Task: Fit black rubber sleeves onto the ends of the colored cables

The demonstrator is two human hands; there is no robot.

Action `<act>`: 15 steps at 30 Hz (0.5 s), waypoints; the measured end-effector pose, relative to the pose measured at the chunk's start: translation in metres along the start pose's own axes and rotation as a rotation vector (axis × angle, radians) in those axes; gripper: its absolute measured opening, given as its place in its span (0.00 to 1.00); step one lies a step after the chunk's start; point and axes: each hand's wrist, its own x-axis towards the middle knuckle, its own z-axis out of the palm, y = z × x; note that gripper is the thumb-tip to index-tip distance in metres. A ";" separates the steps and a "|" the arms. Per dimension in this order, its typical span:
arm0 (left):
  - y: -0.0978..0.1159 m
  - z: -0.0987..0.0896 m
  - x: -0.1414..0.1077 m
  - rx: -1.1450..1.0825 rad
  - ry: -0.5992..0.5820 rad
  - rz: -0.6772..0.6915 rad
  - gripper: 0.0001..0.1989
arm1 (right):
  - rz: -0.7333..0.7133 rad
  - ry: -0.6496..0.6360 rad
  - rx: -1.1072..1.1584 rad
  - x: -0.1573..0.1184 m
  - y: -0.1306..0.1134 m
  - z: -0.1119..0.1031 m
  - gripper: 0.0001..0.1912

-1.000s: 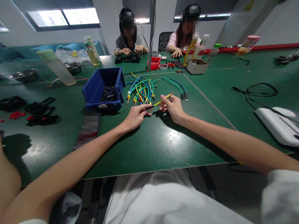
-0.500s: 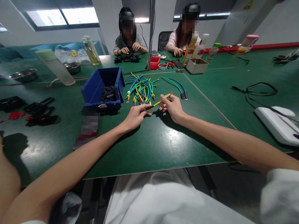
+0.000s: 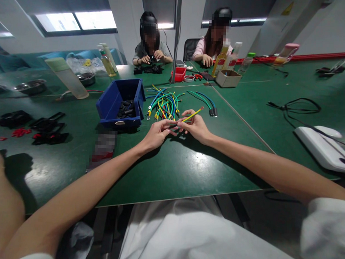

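Observation:
My left hand [image 3: 156, 135] is closed on a black sleeve [image 3: 173, 126] that lies around one end of a yellow wire [image 3: 193, 114]. Pinched on that wire, right beside the sleeve, is my right hand [image 3: 198, 128]; the wire's reddish tip points up to the right. Just beyond my hands lies a pile of wires [image 3: 164, 103] in green, blue and yellow with metal ring terminals. To its right rest a green and a blue wire with black sleeves [image 3: 213, 111] on their ends. A blue bin [image 3: 105, 103] left of the pile holds black sleeves [image 3: 126, 108].
Black parts [image 3: 49, 127] and red pieces [image 3: 21, 132] lie at left on the green table [image 3: 171, 174]. A white device [image 3: 319, 144] and a black cable [image 3: 299, 105] are at right. Bottles [image 3: 220, 61] and a small box [image 3: 228, 79] stand farther back, near two seated people.
My right hand has slid down the yellow wire, leftward from its tip, to the black sleeve. My left hand keeps its hold. The view has shifted slightly.

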 end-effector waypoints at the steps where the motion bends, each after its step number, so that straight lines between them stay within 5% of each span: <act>1: 0.000 0.000 0.000 -0.022 -0.011 -0.007 0.13 | -0.004 -0.020 -0.005 -0.001 -0.001 0.000 0.26; 8: -0.002 -0.004 -0.001 0.167 -0.014 -0.039 0.11 | -0.028 -0.062 -0.010 -0.002 -0.001 0.003 0.21; 15: 0.004 0.000 -0.003 0.465 0.081 0.059 0.14 | -0.051 0.059 0.008 0.006 0.006 -0.002 0.23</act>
